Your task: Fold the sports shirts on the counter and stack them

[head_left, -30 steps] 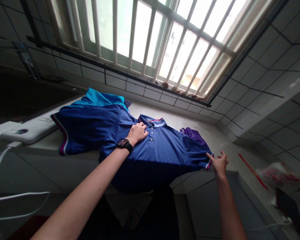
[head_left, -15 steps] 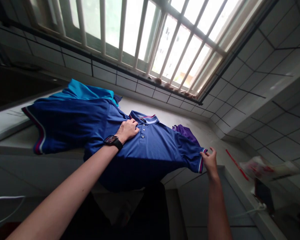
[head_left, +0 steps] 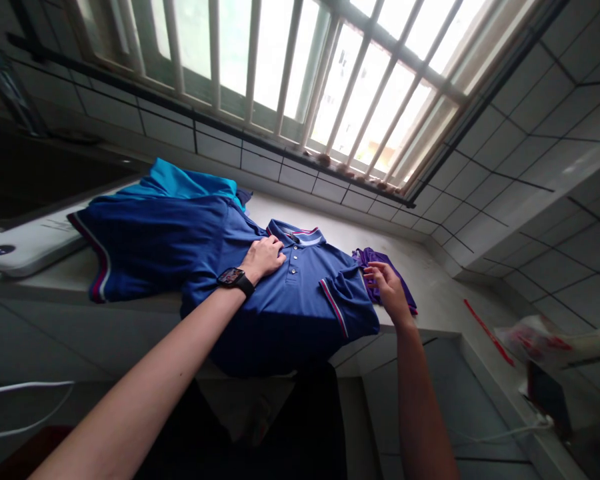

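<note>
A blue polo shirt [head_left: 300,307] with a striped collar lies front up across the counter edge, its lower part hanging over. My left hand [head_left: 265,259], a watch on its wrist, is curled on the chest just left of the buttons, gripping the fabric there. The shirt's right-hand sleeve [head_left: 347,300] is folded inward over the chest, with its striped cuff facing left. Beside that fold is my right hand [head_left: 386,287], open with fingers apart and slightly bent. Behind this hand lies a folded purple garment [head_left: 400,280]. The left-hand sleeve [head_left: 145,247] stays spread out.
Bright teal cloth [head_left: 190,183] lies behind the left sleeve. A white device [head_left: 35,250] rests at the counter's left end. On the right ledge are a red strip [head_left: 487,332] and a clear plastic bag [head_left: 533,340]. A barred window [head_left: 300,73] rises behind the counter [head_left: 430,307].
The right sleeve, earlier pulled out straight by my right hand, is now folded in over the chest. My right hand has let go and moved left. My left hand stays on the chest.
</note>
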`<control>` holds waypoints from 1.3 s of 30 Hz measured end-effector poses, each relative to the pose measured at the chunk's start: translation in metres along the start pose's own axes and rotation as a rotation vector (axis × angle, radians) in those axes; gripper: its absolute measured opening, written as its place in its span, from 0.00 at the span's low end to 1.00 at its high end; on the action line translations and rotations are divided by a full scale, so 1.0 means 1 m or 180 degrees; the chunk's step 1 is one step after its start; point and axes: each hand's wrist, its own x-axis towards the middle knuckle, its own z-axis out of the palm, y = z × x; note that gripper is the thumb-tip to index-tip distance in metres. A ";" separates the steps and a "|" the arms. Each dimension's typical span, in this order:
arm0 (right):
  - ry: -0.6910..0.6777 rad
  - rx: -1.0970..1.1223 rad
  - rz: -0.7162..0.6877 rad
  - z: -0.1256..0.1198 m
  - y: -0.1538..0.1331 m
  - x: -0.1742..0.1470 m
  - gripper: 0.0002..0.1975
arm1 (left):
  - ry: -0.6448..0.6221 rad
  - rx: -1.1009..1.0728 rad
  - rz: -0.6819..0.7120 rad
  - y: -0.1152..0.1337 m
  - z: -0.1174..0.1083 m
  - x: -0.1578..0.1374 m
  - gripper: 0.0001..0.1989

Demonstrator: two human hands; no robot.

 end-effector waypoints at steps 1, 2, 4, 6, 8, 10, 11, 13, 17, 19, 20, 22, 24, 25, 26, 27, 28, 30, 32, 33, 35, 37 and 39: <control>-0.0006 -0.0278 0.0018 -0.001 0.004 -0.002 0.21 | 0.0001 -0.0017 -0.0007 0.000 0.000 0.000 0.21; -0.0054 -0.0538 0.0012 -0.002 0.009 -0.005 0.19 | 0.0003 -0.0036 -0.0012 0.000 0.000 0.000 0.21; -0.0227 -0.0935 -0.0080 0.001 0.017 -0.010 0.18 | 0.0003 -0.0066 -0.0020 -0.001 0.000 0.000 0.21; -0.0285 -0.1244 -0.0186 0.009 0.021 -0.012 0.19 | 0.0001 -0.0070 -0.0012 -0.001 0.000 0.001 0.20; -0.0230 -0.1598 -0.0146 0.022 0.020 -0.009 0.22 | -0.0004 -0.0043 0.0003 -0.002 0.001 0.001 0.20; -0.0371 -0.1917 0.0007 0.034 0.017 -0.002 0.20 | 0.0005 -0.0023 0.0013 -0.003 0.001 0.001 0.21; -0.0492 -0.2034 0.0069 0.040 0.015 0.003 0.17 | 0.0012 -0.0029 0.0010 -0.003 0.001 0.001 0.21; -0.0585 -0.2187 0.0092 0.045 0.012 0.016 0.11 | 0.0017 -0.0053 -0.0001 -0.002 0.001 0.001 0.20; 0.0170 -0.2480 0.0263 0.037 0.013 0.043 0.14 | -0.0027 -0.0025 -0.0013 -0.001 0.000 0.000 0.21; 0.0364 -0.2647 0.0522 0.027 0.017 0.052 0.17 | -0.0033 -0.0012 -0.0023 0.000 -0.001 0.000 0.21; 0.0349 -0.2722 0.0634 0.023 0.019 0.055 0.18 | -0.0029 -0.0010 -0.0032 0.000 -0.001 0.000 0.21; 0.0274 -0.2807 0.0673 0.017 0.020 0.057 0.19 | -0.0012 -0.0011 -0.0038 0.000 -0.001 0.000 0.20; 0.0296 -0.2755 0.0399 0.017 0.014 0.055 0.18 | -0.0004 -0.0024 -0.0025 -0.001 -0.001 0.001 0.20; 0.0299 -0.2665 0.0176 0.021 0.009 0.054 0.18 | -0.0009 -0.0029 -0.0021 -0.002 -0.001 0.002 0.20; 0.0244 -0.2539 -0.0074 0.027 0.003 0.053 0.17 | -0.0017 -0.0030 -0.0024 -0.002 -0.001 0.002 0.20; 0.0113 -0.2391 -0.0323 0.035 -0.005 0.052 0.17 | -0.0023 -0.0029 -0.0033 -0.002 -0.001 0.002 0.20; -0.0083 -0.2245 -0.0545 0.045 -0.012 0.053 0.16 | -0.0029 -0.0027 -0.0042 -0.003 -0.001 0.002 0.20; -0.0536 -0.2032 -0.0876 0.072 -0.026 0.056 0.17 | -0.0031 -0.0029 -0.0053 -0.003 -0.002 0.001 0.20; -0.0905 -0.1964 -0.1025 0.102 -0.036 0.061 0.20 | -0.0036 -0.0020 -0.0048 -0.002 -0.003 -0.001 0.20; -0.1024 -0.1964 -0.1035 0.118 -0.039 0.064 0.22 | -0.0038 -0.0007 -0.0041 -0.001 -0.004 -0.002 0.20; -0.1139 -0.1990 -0.0943 0.146 -0.040 0.068 0.27 | -0.0031 0.0021 -0.0023 0.000 -0.005 -0.003 0.20; -0.1194 -0.2044 -0.0758 0.166 -0.038 0.069 0.29 | -0.0025 0.0030 -0.0005 0.000 -0.006 -0.004 0.20; -0.1279 -0.2099 -0.0606 0.178 -0.034 0.069 0.28 | -0.0022 0.0015 0.0009 -0.001 -0.006 -0.004 0.20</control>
